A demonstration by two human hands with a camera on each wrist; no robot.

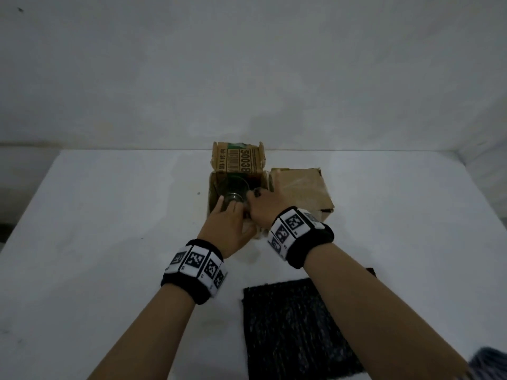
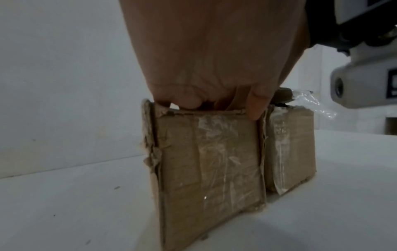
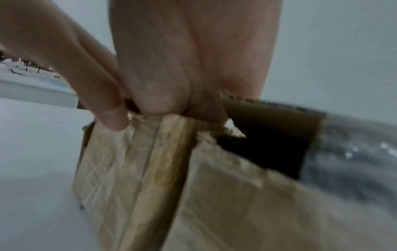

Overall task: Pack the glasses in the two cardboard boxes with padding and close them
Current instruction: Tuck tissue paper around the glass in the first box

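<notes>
An open cardboard box [image 1: 216, 194] stands mid-table with its printed back flap [image 1: 237, 160] upright. A clear glass [image 1: 233, 191] lies tilted inside it, base toward me. My left hand [image 1: 227, 219] reaches over the near wall [image 2: 210, 161], fingers curled inside against the glass and thumb [image 2: 255, 110] on the outer corner. My right hand [image 1: 260, 205] grips the glass from the right, fingers dipping into the box [image 3: 128, 169]. A second cardboard box [image 1: 300, 187], flaps folded shut, stands right beside it. Dark padding [image 3: 268, 149] shows through a tear in that box.
A dark square padding cloth [image 1: 296, 325] lies flat on the white table [image 1: 109, 215] near me, under my right forearm. A blue-grey fabric piece [image 1: 491, 363] shows at the lower right corner. A grey wall runs behind the table.
</notes>
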